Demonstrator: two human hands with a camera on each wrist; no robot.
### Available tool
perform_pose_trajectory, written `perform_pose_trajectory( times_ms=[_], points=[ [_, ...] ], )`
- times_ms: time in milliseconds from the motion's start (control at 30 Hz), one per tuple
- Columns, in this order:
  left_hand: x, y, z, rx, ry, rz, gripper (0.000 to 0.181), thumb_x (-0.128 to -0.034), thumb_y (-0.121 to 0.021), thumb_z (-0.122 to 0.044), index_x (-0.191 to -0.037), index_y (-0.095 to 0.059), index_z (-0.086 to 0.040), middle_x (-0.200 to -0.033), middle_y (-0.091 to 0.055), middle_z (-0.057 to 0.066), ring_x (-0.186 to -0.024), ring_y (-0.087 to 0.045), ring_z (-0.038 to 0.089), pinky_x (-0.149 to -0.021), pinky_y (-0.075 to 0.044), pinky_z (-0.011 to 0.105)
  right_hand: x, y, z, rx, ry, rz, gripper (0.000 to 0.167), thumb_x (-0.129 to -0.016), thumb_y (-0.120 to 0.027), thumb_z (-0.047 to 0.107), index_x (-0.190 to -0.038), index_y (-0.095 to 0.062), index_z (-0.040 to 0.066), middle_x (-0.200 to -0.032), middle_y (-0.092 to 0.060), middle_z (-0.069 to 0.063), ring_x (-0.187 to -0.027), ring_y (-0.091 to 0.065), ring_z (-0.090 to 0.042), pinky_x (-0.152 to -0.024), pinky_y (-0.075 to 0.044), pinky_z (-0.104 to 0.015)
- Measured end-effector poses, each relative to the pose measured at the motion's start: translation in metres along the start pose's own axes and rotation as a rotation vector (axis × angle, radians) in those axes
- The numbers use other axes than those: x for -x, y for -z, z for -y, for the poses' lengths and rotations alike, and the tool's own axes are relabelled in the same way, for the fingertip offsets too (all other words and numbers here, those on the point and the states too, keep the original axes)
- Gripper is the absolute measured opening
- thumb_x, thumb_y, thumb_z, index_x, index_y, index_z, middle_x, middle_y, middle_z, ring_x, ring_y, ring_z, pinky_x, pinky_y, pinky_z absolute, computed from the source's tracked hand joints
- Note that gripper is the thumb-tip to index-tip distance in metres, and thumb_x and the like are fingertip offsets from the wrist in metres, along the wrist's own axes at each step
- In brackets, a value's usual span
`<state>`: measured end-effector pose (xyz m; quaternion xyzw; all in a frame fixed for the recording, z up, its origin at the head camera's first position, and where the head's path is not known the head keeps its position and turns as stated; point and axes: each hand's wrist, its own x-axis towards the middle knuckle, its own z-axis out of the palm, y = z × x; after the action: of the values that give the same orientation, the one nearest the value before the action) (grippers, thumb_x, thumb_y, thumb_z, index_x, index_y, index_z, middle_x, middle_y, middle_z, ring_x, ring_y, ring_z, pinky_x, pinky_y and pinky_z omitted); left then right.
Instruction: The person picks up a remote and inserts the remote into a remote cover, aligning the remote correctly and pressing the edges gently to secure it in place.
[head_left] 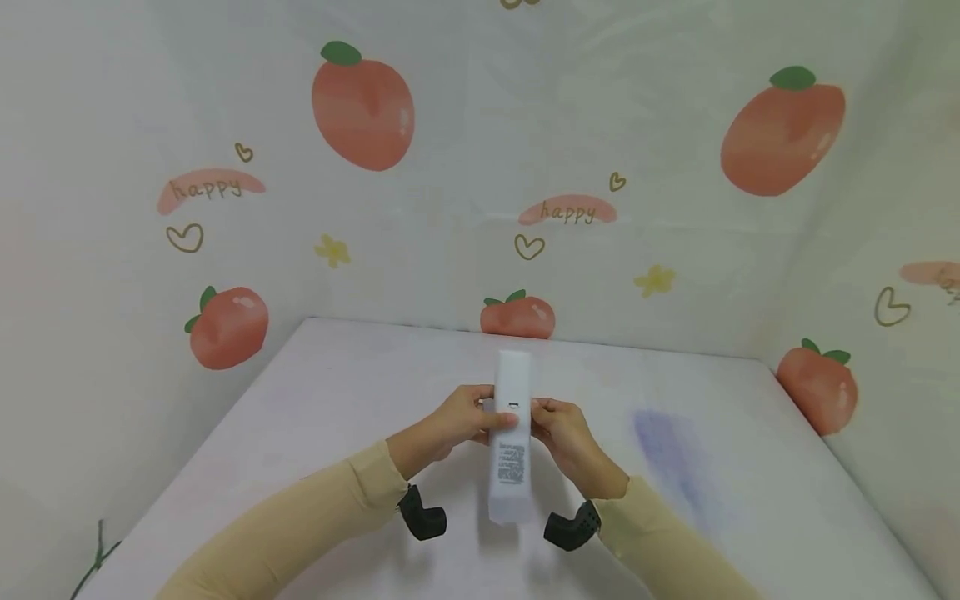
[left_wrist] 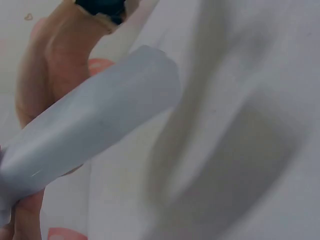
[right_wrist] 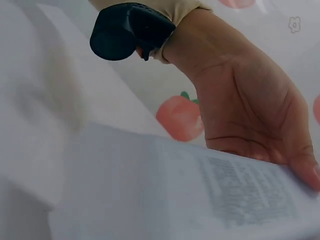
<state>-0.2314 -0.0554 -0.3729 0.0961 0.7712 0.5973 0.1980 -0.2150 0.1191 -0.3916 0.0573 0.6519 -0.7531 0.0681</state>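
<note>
While two hands held it up over the white bench (head_left: 360, 383), a long white box (head_left: 512, 433) pointed from near to far, right in the middle. The left hand (head_left: 465, 418) gripped the box from the left, with its thumb laid across the top face. The right hand (head_left: 567, 435) gripped the box's right side, with its thumb along the edge. Grey shadows lay on the bench under the box.

On the box's face there was a block of small grey print (head_left: 512, 463) at the near part. Its lines were too tiny and blurry to read. A little dark mark (head_left: 513, 405) sat farther up, just past the left thumb.

Behind the bench hung a pale cloth (head_left: 465, 125) with red fruits, gold hearts and yellow flowers on it. The word "happy" could be read on a pink patch (head_left: 211, 185) at the left, and "happy" showed again on another pink patch near the middle. At the far right edge a third one was cut off, so its writing could not be read.

Both sleeves (head_left: 315, 517) were tan, and a black wrist camera (head_left: 425, 515) sat by each cuff. A purple smudge (head_left: 667, 458) marked the bench on the right.
</note>
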Motion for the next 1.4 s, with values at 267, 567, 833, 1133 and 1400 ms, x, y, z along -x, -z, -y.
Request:
perform_pose_trajectory(
  times_ms=[267, 567, 833, 1133, 1400],
  points=[
    [-0.003, 0.002, -0.001, 0.073, -0.054, -0.054, 0.049, -0.0859, -0.074, -0.015, -0.128, -0.056, 0.001, -0.108, -0.070, 0.016, -0.089, -0.068, 0.019, -0.080, -0.058, 0.039, 0.007, -0.003, -0.001, 0.017, 0.065, 0.079, 0.026, -0.106, -0.036, 0.031, -0.121, -0.041, 0.010, -0.099, -0.054, -0.003, -0.086, -0.058, -0.014, -0.079, -0.047, -0.028],
    [0.001, -0.008, 0.004, 0.010, -0.091, -0.012, 0.051, -0.0825, -0.077, -0.011, -0.126, -0.056, 0.004, -0.107, -0.069, 0.015, -0.090, -0.067, 0.019, -0.076, -0.058, 0.037, 0.008, 0.006, 0.004, 0.090, 0.012, 0.234, 0.047, -0.099, -0.056, 0.023, -0.140, -0.037, 0.007, -0.116, -0.060, -0.007, -0.098, -0.062, -0.015, -0.088, -0.051, -0.035],
    [0.005, -0.012, 0.006, -0.086, -0.117, -0.016, 0.047, -0.0802, -0.080, -0.015, -0.121, -0.062, 0.000, -0.101, -0.067, 0.010, -0.085, -0.063, 0.016, -0.071, -0.056, 0.032, 0.009, 0.014, 0.002, 0.116, -0.010, 0.219, 0.057, -0.095, -0.063, 0.019, -0.143, -0.039, 0.002, -0.123, -0.061, -0.015, -0.101, -0.066, -0.020, -0.088, -0.054, -0.038],
    [0.005, 0.003, 0.011, 0.147, -0.160, -0.036, 0.045, -0.0872, -0.073, -0.014, -0.127, -0.057, -0.002, -0.118, -0.060, 0.018, -0.098, -0.067, 0.024, -0.087, -0.056, 0.037, 0.009, 0.029, 0.008, 0.051, -0.004, 0.162, 0.054, -0.096, -0.061, 0.017, -0.143, -0.038, 0.000, -0.110, -0.068, -0.003, -0.095, -0.068, -0.015, -0.084, -0.056, -0.036],
    [0.000, -0.010, 0.024, 0.218, -0.062, -0.022, 0.027, -0.0892, -0.070, -0.014, -0.107, -0.064, 0.005, -0.098, -0.069, 0.007, -0.088, -0.068, 0.018, -0.084, -0.057, 0.040, 0.008, 0.028, 0.008, 0.069, 0.006, 0.203, 0.056, -0.097, -0.060, 0.019, -0.143, -0.035, -0.002, -0.113, -0.065, -0.005, -0.099, -0.065, -0.014, -0.090, -0.054, -0.036]
  ],
)
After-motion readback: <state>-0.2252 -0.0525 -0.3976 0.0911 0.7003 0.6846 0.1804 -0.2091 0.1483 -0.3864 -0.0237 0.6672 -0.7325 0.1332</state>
